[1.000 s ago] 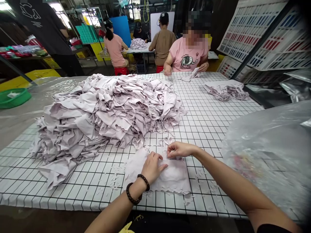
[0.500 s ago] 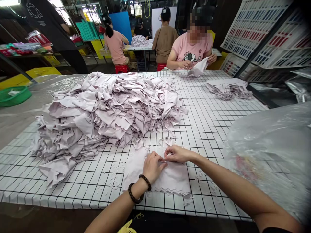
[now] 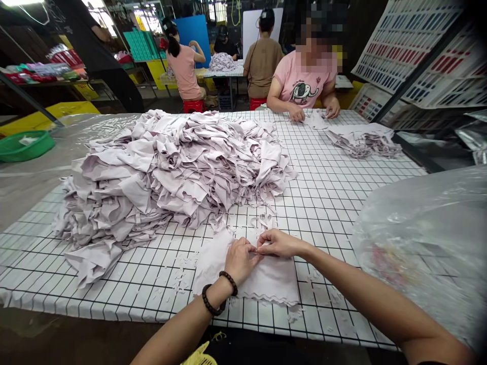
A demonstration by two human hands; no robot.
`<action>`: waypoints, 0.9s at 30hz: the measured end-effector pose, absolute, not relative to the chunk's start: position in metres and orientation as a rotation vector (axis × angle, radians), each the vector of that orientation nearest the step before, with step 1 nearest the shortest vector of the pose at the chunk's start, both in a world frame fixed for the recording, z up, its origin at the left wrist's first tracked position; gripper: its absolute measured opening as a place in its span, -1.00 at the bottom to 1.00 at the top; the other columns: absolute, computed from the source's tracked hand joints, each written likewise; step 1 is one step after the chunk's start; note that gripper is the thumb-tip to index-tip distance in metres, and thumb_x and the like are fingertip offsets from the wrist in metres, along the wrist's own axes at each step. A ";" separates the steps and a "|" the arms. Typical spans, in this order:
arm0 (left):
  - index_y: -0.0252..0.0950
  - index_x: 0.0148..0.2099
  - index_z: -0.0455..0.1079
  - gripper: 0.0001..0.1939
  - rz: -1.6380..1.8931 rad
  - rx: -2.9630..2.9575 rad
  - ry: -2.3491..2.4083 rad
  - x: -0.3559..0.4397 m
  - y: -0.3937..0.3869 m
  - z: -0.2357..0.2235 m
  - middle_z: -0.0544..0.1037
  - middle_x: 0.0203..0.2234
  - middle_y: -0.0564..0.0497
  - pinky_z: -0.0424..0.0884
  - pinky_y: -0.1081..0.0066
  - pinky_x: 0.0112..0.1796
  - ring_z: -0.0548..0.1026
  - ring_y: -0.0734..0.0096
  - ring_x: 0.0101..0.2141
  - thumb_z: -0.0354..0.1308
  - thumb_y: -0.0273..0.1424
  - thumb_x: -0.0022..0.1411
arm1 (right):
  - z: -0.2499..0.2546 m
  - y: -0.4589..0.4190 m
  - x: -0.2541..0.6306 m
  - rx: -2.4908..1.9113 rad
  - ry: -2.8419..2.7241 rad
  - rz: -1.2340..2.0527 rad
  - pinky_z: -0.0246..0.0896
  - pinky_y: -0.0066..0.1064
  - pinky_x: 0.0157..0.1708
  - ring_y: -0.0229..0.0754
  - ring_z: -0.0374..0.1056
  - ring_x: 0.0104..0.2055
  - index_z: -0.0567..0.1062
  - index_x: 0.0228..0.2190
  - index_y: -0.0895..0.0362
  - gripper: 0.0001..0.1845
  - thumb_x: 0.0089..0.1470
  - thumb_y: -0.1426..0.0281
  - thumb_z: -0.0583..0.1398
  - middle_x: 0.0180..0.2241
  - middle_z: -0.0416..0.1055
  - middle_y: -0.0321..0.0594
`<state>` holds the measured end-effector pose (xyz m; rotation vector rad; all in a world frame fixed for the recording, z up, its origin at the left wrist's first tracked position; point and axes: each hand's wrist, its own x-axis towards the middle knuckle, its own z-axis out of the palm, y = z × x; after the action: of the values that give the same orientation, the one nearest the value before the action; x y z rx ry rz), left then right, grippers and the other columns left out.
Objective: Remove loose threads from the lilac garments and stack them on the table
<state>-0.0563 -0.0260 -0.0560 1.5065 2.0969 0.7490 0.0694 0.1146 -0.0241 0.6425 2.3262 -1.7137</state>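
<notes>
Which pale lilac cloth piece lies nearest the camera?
The flat, wavy-hemmed piece under the left hand and right hand; crumpled lilac heap, lilac stack and coworker's piece lie farther.

The table [image 3: 323, 203], white with a black grid, carries a large heap [image 3: 182, 167] of pale lilac garments. On the heap's near side, toward its right, lies a flat garment [image 3: 276, 281], with small scraps [image 3: 180, 276] scattered on the grid near it. Right of the heap, toward the far edge, rests a smaller stack [image 3: 365, 139]; right of the heap and nearer, a clear plastic bag [image 3: 426, 233] apparently rests there too, its underside hidden.
</notes>
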 end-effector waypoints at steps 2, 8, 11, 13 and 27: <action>-0.24 -0.39 0.51 -0.82 0.749 1.500 2.097 -0.056 -0.026 -0.055 0.43 -0.41 -0.02 0.26 0.32 -0.24 0.36 0.28 -0.29 0.22 -0.24 0.11 | -0.022 0.114 0.069 0.640 2.341 -1.689 0.01 -0.52 -0.55 -0.34 0.15 -0.52 0.53 -0.38 0.20 -0.67 -0.05 0.17 0.23 -0.52 0.38 -0.29; -0.23 -0.38 0.52 -0.83 0.725 1.483 2.106 -0.057 -0.025 -0.053 0.43 -0.40 -0.03 0.26 0.31 -0.24 0.36 0.26 -0.27 0.23 -0.24 0.10 | -0.019 0.115 0.068 0.623 2.372 -1.631 0.00 -0.53 -0.56 -0.35 0.13 -0.54 0.53 -0.40 0.19 -0.71 -0.04 0.20 0.23 -0.54 0.36 -0.30; -0.23 -0.39 0.51 -0.81 0.711 1.491 2.107 -0.057 -0.025 -0.054 0.44 -0.39 -0.03 0.25 0.30 -0.23 0.36 0.26 -0.27 0.20 -0.23 0.13 | -0.019 0.116 0.068 0.610 2.362 -1.634 0.01 -0.53 -0.56 -0.35 0.15 -0.53 0.52 -0.39 0.19 -0.71 -0.04 0.20 0.22 -0.52 0.38 -0.30; -0.24 -0.39 0.50 -0.79 0.700 1.499 2.110 -0.057 -0.025 -0.055 0.44 -0.39 -0.03 0.24 0.30 -0.23 0.36 0.26 -0.27 0.19 -0.22 0.14 | -0.019 0.115 0.067 0.615 2.361 -1.638 0.01 -0.53 -0.57 -0.35 0.16 -0.54 0.52 -0.38 0.19 -0.70 -0.02 0.19 0.21 -0.50 0.39 -0.29; -0.27 -0.39 0.47 -0.79 0.627 1.521 2.144 -0.057 -0.025 -0.056 0.44 -0.35 -0.03 0.23 0.32 -0.24 0.36 0.25 -0.25 0.19 -0.23 0.13 | -0.016 0.111 0.063 0.553 2.527 -1.469 0.13 -0.49 -0.43 -0.25 0.32 -0.39 0.53 -0.40 0.17 -0.80 0.00 0.29 0.18 -0.44 0.48 -0.25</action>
<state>-0.0571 -0.0251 -0.0563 1.5213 2.1444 0.6271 0.0634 0.1108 -0.0159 0.5533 2.5273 -1.4689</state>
